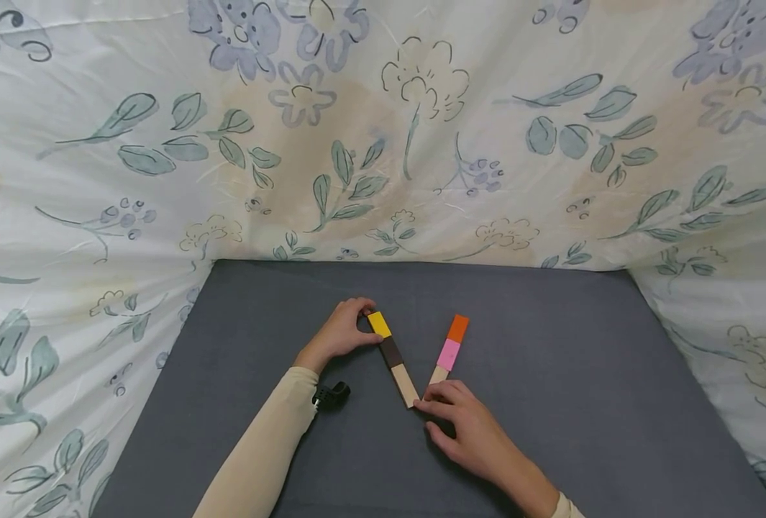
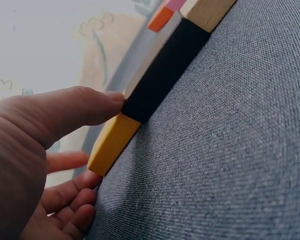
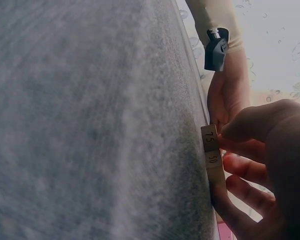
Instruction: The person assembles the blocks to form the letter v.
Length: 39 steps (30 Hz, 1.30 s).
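Two rows of small blocks on the dark grey cloth form a V. The left row has a yellow block [image 1: 379, 324], a dark brown block [image 1: 391, 352] and a plain wood block [image 1: 405, 385]. My left hand [image 1: 339, 332] holds the yellow one, thumb along its side and fingers curled at its far end. The right row has an orange block [image 1: 458, 329], a pink block [image 1: 448, 355] and another wood block [image 1: 439, 375]. Fingertips of my right hand [image 1: 467, 428] touch the wood blocks where the rows converge; its thumb stands apart from them in the head view.
Grey cloth [image 1: 583, 388] covers the table top. A white curtain with printed flowers [image 1: 421, 180] hangs behind and along both sides. A black wrist camera [image 1: 333, 396] sticks out from the left sleeve. The right wrist view shows number marks on block ends.
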{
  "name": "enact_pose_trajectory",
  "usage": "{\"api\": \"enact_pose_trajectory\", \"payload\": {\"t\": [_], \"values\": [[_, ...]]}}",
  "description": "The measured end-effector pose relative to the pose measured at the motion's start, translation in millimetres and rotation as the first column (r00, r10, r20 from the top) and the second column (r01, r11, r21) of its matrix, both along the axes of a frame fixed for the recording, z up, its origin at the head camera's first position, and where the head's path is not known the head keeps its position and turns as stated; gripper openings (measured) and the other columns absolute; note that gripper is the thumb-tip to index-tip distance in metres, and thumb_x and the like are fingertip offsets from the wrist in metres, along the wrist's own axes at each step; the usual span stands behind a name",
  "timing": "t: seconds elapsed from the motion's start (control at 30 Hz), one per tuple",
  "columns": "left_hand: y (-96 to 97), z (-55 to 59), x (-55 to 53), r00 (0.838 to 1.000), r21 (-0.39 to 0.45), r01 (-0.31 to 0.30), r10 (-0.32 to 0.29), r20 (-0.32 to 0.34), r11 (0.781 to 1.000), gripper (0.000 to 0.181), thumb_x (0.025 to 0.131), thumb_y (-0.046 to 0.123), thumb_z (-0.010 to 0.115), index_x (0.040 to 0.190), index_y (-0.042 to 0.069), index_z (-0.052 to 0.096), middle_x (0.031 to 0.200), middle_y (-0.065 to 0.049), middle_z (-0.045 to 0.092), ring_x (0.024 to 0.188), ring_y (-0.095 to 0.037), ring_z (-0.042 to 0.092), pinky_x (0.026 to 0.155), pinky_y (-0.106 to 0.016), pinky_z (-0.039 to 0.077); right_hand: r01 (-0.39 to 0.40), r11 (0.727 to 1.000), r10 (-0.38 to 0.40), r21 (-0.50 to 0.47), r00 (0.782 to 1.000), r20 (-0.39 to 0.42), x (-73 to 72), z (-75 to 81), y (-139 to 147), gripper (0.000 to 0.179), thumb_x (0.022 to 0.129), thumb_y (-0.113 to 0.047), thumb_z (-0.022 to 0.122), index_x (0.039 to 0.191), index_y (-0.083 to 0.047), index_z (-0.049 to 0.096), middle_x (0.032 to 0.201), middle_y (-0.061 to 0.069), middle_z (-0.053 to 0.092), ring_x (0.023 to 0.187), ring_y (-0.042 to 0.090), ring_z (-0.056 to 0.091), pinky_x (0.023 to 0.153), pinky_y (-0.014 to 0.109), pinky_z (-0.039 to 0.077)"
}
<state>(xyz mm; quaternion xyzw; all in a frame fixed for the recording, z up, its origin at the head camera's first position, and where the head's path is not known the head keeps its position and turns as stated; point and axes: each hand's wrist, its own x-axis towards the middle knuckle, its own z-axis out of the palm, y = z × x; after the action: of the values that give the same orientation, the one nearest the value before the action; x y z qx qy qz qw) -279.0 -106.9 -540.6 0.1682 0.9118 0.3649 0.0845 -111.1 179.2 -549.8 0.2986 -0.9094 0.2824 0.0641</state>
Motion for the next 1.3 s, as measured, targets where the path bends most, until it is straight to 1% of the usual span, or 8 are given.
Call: {"api": "enact_pose_trajectory", "payload": {"t": [0.07, 0.17, 0.47, 0.73, 0.97, 1.13, 1.23, 1.3], "values": [[-1.0, -0.5, -0.9, 1.000, 0.002, 0.026, -0.026, -0.009, 1.000, 0.065, 0.092, 0.028, 0.090, 0.148, 0.008, 0.063, 0.131, -0.013, 0.064, 0.120, -0.032, 0.055, 0.106, -0.053, 0.046, 0.002, 1.000, -0.002, 0.001, 1.000, 0.003, 0.5, 0.0, -0.1, 0.036, 0.091, -0.015, 0.087, 0.126, -0.023, 0.084, 0.121, -0.015, 0.061, 0.118, 0.009, 0.054, 0.095, 0.039, 0.056], [-1.9, -1.3, -2.7, 0.998, 0.000, 0.051, -0.051, -0.021, 0.999, 0.064, 0.093, 0.028, 0.089, 0.150, 0.011, 0.064, 0.135, -0.013, 0.062, 0.122, -0.032, 0.054, 0.106, -0.054, 0.046, 0.005, 1.000, -0.005, 0.002, 1.000, 0.009, 0.2, 0.7, 0.3, 0.036, 0.091, -0.016, 0.087, 0.126, -0.023, 0.083, 0.122, -0.015, 0.061, 0.118, 0.009, 0.054, 0.096, 0.040, 0.056], [-2.9, -1.0, -2.7, 0.996, -0.016, 0.080, -0.081, -0.027, 0.997, 0.059, 0.095, 0.026, 0.088, 0.148, 0.011, 0.067, 0.142, -0.014, 0.060, 0.128, -0.034, 0.052, 0.110, -0.054, 0.044, 0.002, 1.000, -0.002, 0.009, 1.000, 0.010, 0.3, 1.4, -0.8, 0.036, 0.091, -0.016, 0.087, 0.126, -0.023, 0.084, 0.122, -0.014, 0.062, 0.118, 0.010, 0.054, 0.096, 0.040, 0.057], [-2.3, -1.7, -0.4, 0.997, -0.006, 0.070, -0.070, -0.014, 0.998, 0.060, 0.095, 0.025, 0.088, 0.148, 0.009, 0.066, 0.140, -0.013, 0.061, 0.127, -0.034, 0.052, 0.109, -0.053, 0.044, -0.022, 1.000, 0.022, 0.013, 1.000, -0.010, 0.3, 2.1, 0.4, 0.035, 0.091, -0.017, 0.087, 0.125, -0.022, 0.083, 0.122, -0.012, 0.064, 0.118, 0.010, 0.056, 0.096, 0.039, 0.057], [1.1, -0.7, 0.5, 0.999, 0.003, 0.047, -0.047, -0.012, 0.999, 0.064, 0.093, 0.025, 0.089, 0.149, 0.010, 0.063, 0.132, -0.012, 0.063, 0.120, -0.032, 0.053, 0.103, -0.053, 0.047, -0.054, 0.998, 0.054, 0.010, 0.998, -0.009, -2.2, 7.2, 4.0, 0.033, 0.092, -0.015, 0.086, 0.124, -0.020, 0.083, 0.121, -0.011, 0.063, 0.116, 0.010, 0.056, 0.095, 0.039, 0.057], [4.2, -0.9, -0.7, 0.999, -0.001, 0.050, -0.050, -0.011, 0.999, 0.066, 0.093, 0.025, 0.090, 0.150, 0.010, 0.062, 0.132, -0.013, 0.063, 0.121, -0.032, 0.053, 0.105, -0.053, 0.046, -0.059, 0.998, 0.059, 0.013, 0.998, -0.003, -4.2, 9.8, 6.5, 0.033, 0.092, -0.013, 0.086, 0.124, -0.018, 0.083, 0.119, -0.011, 0.063, 0.112, 0.010, 0.055, 0.092, 0.039, 0.057], [4.3, -2.1, 0.1, 0.999, 0.000, 0.048, -0.048, -0.006, 0.999, 0.066, 0.094, 0.027, 0.089, 0.152, 0.010, 0.061, 0.133, -0.013, 0.063, 0.122, -0.032, 0.053, 0.106, -0.053, 0.046, -0.056, 0.998, 0.057, -0.007, 0.998, 0.015, -5.5, 9.3, 7.5, 0.031, 0.093, -0.012, 0.085, 0.122, -0.019, 0.083, 0.118, -0.012, 0.063, 0.110, 0.009, 0.055, 0.092, 0.038, 0.057], [3.8, -3.3, 1.8, 0.999, 0.016, 0.037, -0.037, -0.007, 0.999, 0.067, 0.095, 0.031, 0.087, 0.153, 0.010, 0.060, 0.135, -0.014, 0.061, 0.123, -0.033, 0.054, 0.106, -0.054, 0.046, -0.055, 0.998, 0.056, -0.042, 0.998, 0.014, -6.9, 9.5, 8.9, 0.029, 0.093, -0.011, 0.085, 0.120, -0.019, 0.083, 0.118, -0.012, 0.063, 0.110, 0.009, 0.056, 0.092, 0.039, 0.057]]}}
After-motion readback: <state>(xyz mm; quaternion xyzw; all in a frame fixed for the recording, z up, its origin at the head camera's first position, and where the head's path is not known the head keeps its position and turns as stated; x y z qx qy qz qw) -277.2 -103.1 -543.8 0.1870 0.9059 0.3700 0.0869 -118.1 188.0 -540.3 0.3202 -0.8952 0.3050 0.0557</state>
